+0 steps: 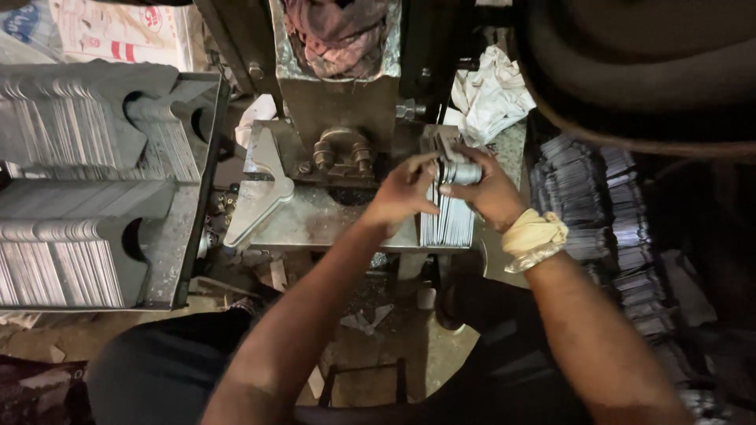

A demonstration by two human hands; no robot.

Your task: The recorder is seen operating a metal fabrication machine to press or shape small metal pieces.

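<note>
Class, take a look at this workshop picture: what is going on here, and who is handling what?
A person seated at a metal press bench holds a stack of thin stamped metal plates standing on edge at the bench's right end. The left hand steadies the stack's near side, while the right hand, its wrist wrapped in a cloth band, grips the top. A single flat cut-out plate lies on the bench. A tray of stacked plates sits to the left, and more plates are piled on the right.

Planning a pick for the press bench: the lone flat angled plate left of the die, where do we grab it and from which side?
Probably the plate's near, lower-left end, coming from the tray side. It lies flat on the bench, so only edges offer grip, and that end seems to overhang. Its top sits by the die fixture.
</note>
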